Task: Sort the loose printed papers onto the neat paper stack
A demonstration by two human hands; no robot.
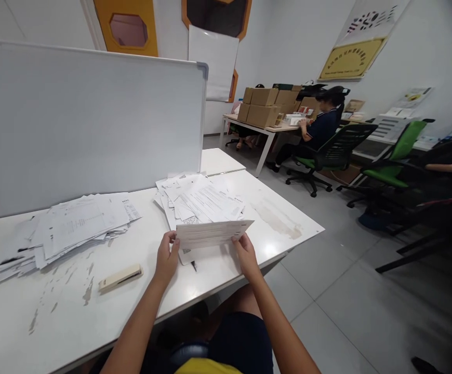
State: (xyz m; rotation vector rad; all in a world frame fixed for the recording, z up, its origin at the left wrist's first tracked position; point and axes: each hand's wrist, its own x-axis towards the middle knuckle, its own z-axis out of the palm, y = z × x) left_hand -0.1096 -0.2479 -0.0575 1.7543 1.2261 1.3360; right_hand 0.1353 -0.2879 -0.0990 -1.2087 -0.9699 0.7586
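Observation:
Between my two hands a printed sheet of paper (212, 235) is held up off the desk, tilted so that I see it at a steep angle. My left hand (167, 254) pinches its left edge, thumb on the near side. At the right end, my right hand (245, 252) grips the lower edge with thumb and fingers. Just behind the sheet lies a loose pile of printed papers (210, 200). A cream stapler (120, 278) rests on the desk to the left of my left hand. Further left is a second, wider stack of papers (78, 226).
The white desk (132, 327) has worn, stained patches, and its front edge runs just before my lap. A whiteboard (93, 119) stands along the back. Beyond, a person (325, 122) sits at another table with cardboard boxes (263, 106). Office chairs (395, 156) stand at right.

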